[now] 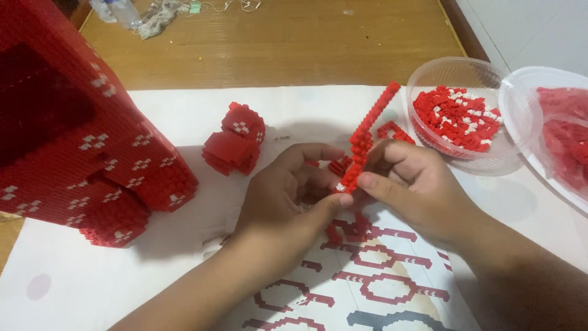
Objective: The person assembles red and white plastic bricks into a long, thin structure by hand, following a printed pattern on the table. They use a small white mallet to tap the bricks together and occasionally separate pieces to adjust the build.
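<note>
The big model (73, 129) stood at my nine o'clock, a wall of red bricks flecked with white, well apart from my hands. Nothing touched it, so I judged it safe unless an elbow swung that way. Just right of it, at about eleven o'clock from my hands, lay the small chunk (236, 140) on the white sheet (73, 288), also untouched.

My left hand (288, 196) came in from seven o'clock, wrist low over the sheet, fingers curled inward and the thumb stretched right to press the bottom of the strip (365, 138). So it was closed in a pinch on that lower end. A few loose bricks (352, 230) lay under my palms; a careless shift could have scattered or buried them.

The strip itself was thin and rose toward one o'clock, free along most of its length. That was my chief worry: squeezing too hard at the base, or twisting the two hands against each other, might have snapped it at a seam.

My right hand (416, 184) came from four o'clock, knuckles up, forefinger and thumb narrowed on the same lower end, touching my left thumb.

Farther right, at two o'clock, sat the bowl (453, 70) of bricks and a lid (520, 101) beside it. A wide sweep of my right forearm could have tipped them.
</note>
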